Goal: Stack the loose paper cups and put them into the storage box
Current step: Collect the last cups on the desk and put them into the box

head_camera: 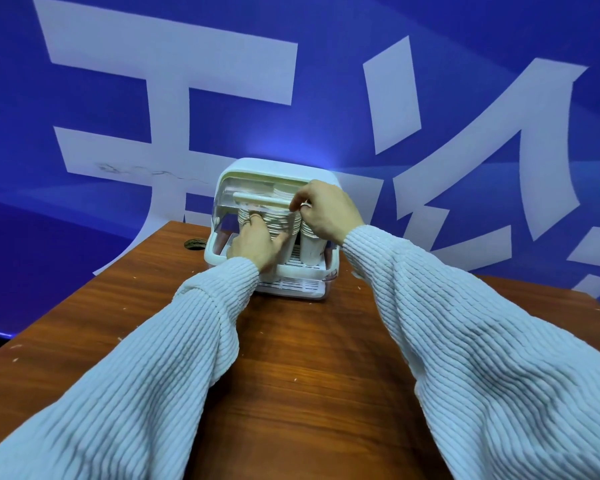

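Head view: we see the storage box (278,216) at frame centre on the counter (309,358), with its lid raised.
Cups: both stacks stand inside the box.
Risk: we judge the right cup stack (310,245) could tip if nudged.
Left hand (255,242): fingers lie fairly straight against the left cup stack (274,223).
Right hand (326,213): fingers curled, pinching the right stack's rim.
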The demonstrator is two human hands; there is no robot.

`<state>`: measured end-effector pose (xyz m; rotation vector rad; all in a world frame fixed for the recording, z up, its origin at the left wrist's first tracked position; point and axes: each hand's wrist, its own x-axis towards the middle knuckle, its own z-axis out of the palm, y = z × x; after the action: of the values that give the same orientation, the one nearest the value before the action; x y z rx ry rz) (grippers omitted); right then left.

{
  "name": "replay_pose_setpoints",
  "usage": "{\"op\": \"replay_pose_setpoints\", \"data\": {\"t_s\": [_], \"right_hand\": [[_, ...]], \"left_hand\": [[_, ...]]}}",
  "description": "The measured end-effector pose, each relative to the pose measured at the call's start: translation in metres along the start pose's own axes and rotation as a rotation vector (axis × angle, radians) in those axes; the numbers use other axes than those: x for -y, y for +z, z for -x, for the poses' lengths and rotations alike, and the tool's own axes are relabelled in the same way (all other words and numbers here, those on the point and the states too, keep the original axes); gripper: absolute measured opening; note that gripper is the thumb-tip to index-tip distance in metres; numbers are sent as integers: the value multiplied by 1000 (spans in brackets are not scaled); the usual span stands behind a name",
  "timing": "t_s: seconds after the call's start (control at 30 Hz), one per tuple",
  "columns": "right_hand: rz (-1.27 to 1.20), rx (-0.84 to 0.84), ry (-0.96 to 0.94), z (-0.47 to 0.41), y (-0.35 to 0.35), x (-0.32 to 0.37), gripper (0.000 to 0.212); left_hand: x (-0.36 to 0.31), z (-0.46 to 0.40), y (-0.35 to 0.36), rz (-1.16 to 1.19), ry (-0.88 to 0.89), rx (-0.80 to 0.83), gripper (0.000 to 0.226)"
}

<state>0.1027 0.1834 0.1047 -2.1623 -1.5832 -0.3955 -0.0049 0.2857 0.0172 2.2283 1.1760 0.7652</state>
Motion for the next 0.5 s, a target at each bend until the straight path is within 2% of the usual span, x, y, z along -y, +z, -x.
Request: {"op": "replay_pose_setpoints", "data": {"t_s": [0.17,0.33,0.4,0.5], "right_hand": [[13,-27,-15,18,5,4,30],[18,-93,5,30,9,6,28],[-27,-115,1,31,12,5,25],[-63,-111,2,29,14,6,34]], "left_hand": [[4,8,3,-83,-2,-54,65],[11,21,7,-234,82,-136,74],[19,30,8,-240,162,-211,63],[33,42,3,-122,275,-365,40]]}}
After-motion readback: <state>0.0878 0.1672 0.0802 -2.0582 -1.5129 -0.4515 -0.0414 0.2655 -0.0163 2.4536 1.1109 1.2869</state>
